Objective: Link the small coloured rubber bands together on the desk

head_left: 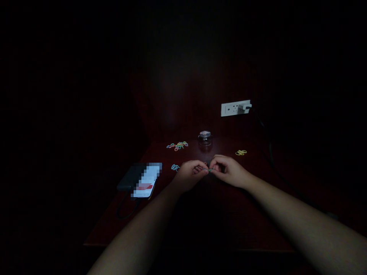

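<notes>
My left hand (191, 173) and my right hand (231, 170) meet above the dark red table, thumbs and fingertips pinched. Between them is a small green elastic band (210, 170), gripped by both. Just left of my left hand lie several blue elastic bands (175, 167), partly hidden by it. A mixed pile of coloured elastic bands (179, 145) sits farther back on the left. On the right, beyond my right hand, is a small group of yellow elastic bands (241, 152). Something reddish shows behind my fingertips, mostly hidden.
A lidded clear jar (205, 142) stands at the back. To the left, a lit phone (147, 183) rests against a dark box-like object (129, 177) with a cable. A wall socket (235, 108) holds a white plug, whose cord runs down the right side. The surroundings are very dark.
</notes>
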A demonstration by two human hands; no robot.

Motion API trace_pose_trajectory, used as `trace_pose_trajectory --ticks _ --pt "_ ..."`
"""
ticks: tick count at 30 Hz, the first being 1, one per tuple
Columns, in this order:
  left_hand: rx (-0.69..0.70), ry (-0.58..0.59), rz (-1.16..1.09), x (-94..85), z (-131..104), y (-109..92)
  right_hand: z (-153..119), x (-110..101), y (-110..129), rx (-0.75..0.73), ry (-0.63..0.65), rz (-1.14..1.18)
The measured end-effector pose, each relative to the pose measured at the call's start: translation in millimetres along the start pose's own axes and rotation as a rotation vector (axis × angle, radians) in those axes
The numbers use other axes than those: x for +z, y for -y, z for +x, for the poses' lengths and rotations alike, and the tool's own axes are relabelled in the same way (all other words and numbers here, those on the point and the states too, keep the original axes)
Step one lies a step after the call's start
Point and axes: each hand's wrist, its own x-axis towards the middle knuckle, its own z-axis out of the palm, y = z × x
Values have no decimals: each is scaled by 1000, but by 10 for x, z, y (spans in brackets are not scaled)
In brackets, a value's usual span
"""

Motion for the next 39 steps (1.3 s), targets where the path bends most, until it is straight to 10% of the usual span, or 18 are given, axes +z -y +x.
trace_pose_trajectory --ticks 39 --pt "-79 -40 -47 11 8 17 0 18 -53 86 -4 17"
